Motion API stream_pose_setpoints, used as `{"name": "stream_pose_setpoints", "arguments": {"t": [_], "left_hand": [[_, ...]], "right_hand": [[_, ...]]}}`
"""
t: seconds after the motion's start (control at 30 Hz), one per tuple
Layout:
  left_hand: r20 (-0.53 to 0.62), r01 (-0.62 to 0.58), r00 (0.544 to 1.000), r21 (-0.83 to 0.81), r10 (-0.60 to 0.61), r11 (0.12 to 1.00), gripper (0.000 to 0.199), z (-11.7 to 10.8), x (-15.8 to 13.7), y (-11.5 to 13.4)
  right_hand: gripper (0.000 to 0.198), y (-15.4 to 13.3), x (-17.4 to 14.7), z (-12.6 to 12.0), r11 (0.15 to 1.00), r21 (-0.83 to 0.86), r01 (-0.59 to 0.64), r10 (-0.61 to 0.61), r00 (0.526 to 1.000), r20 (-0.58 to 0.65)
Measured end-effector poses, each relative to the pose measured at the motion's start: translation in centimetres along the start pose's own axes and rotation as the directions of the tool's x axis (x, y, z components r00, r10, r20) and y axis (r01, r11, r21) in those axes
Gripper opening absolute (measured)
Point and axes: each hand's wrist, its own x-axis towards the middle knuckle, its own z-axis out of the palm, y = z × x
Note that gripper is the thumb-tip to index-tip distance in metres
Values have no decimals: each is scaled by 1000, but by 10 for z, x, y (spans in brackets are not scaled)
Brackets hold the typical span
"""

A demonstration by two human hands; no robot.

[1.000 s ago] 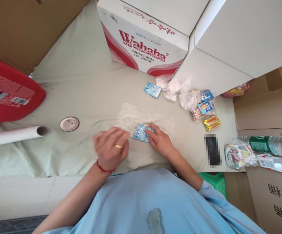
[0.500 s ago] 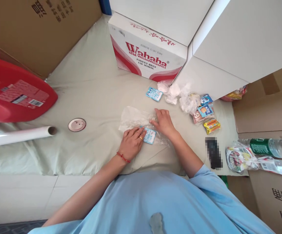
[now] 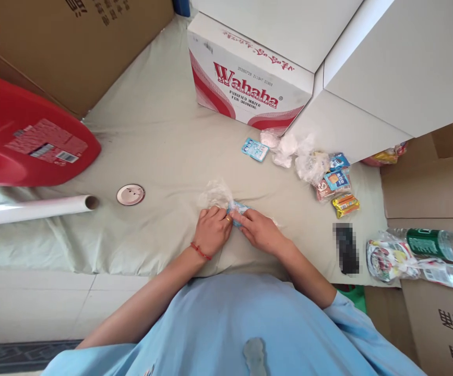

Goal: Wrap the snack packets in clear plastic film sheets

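A small blue-and-white packet (image 3: 240, 208) lies with a crumpled clear plastic bag (image 3: 215, 194) between my hands, low over the cloth. My left hand (image 3: 212, 230), with a red string bracelet at the wrist and a ring, is closed with its fingers curled on the bag and the packet's left end. Pressed against the packet's near side is my right hand (image 3: 263, 231), its fingers closed on it from the right. My fingers hide much of the packet. A similar blue-and-white packet (image 3: 255, 150) lies flat farther away.
Behind stands a Wahaba-style water carton (image 3: 250, 89). To the right are bundled clear plastic bags (image 3: 311, 166), a yellow snack packet (image 3: 346, 205), a blurred black object (image 3: 346, 248) and plastic bottles (image 3: 426, 243). Leftward are a round disc (image 3: 130, 195), a white tube (image 3: 34, 210) and a red jug (image 3: 34, 130).
My right hand has come down from the bag's far side to the packet, closing on it beside my left hand. The bag is more bunched. The view has shifted slightly.
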Motion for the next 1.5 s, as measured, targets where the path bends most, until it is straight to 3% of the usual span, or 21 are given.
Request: {"name": "stream_pose_setpoints", "arguments": {"t": [0.07,0.13,0.17,0.23,0.3,0.33,0.47,0.63,0.73,0.83,0.93,1.07,1.13,1.23,1.33,1.4,1.5], "left_hand": [[-48,12,999,-145,-19,989,28,-1,-4,-6],[-140,93,980,-325,-145,941,27,-3,-9,-12],[-191,172,945,-402,-266,899,28,-5,-11,-16],[-263,345,815,-496,-516,797,34,-10,-13,-23],[-290,465,697,-514,-656,721,46,-16,-9,-30],[-281,493,681,-506,-676,708,52,-18,-5,-32],[-160,533,740,-454,-653,714,68,-26,16,-24],[-52,519,833,-274,-551,810,98,-26,30,5],[-118,384,880,-398,-461,833,62,-27,26,17],[-138,160,955,-501,-262,851,26,-30,22,28],[-54,41,995,-586,-89,810,25,-29,21,36],[25,141,987,-612,-159,779,30,-14,22,30],[21,148,986,-561,-165,814,37,-3,21,23],[-20,1,1000,-387,-9,922,37,11,19,18],[-69,-151,988,-237,138,960,34,21,16,17],[-120,-196,977,-196,175,961,33,25,13,17],[-138,-214,971,-125,196,969,32,29,11,18]], "right_hand": [[55,-5,-9,10,999,-32,-26,27,1000,17],[55,-9,-14,15,996,-74,-49,51,998,28],[53,-11,-15,16,993,-97,-64,68,997,35],[52,-15,-15,17,986,-136,-94,103,993,55],[52,-19,-14,15,981,-156,-114,127,989,79],[52,-20,-13,14,980,-162,-118,133,987,91],[52,-25,-10,8,978,-175,-116,137,984,113],[52,-27,-8,4,979,-160,-124,144,982,123],[50,-26,-8,6,982,-136,-130,145,984,106],[38,-25,-8,10,986,-100,-132,141,986,93],[33,-22,-10,10,989,-32,-145,147,987,62],[35,-10,-27,-1,988,152,-3,-2,999,35],[35,-2,-39,-5,962,269,47,-49,999,0],[36,4,-53,0,936,348,-51,114,980,-164],[36,3,-60,11,924,238,-299,370,856,-362],[35,0,-61,16,882,142,-449,465,787,-405],[22,-2,-62,11,850,122,-513,519,771,-370]]}}
